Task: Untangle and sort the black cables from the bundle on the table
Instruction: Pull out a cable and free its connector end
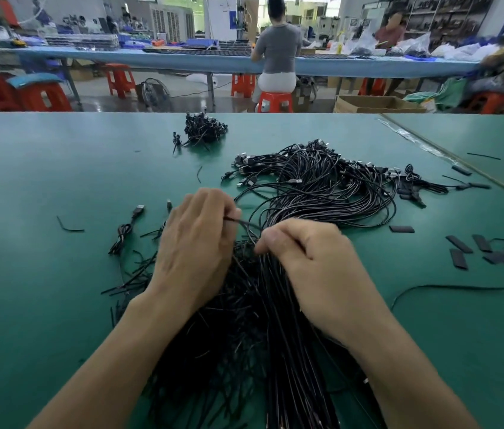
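Between left fingers (213, 207), black cable (247, 224)

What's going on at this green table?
A person is working a black cable bundle on the green table. The left hand pinches one black cable rising from it; the right hand grips strands of the bundle. A looped pile with USB plugs lies beyond, and a small heap farther back.
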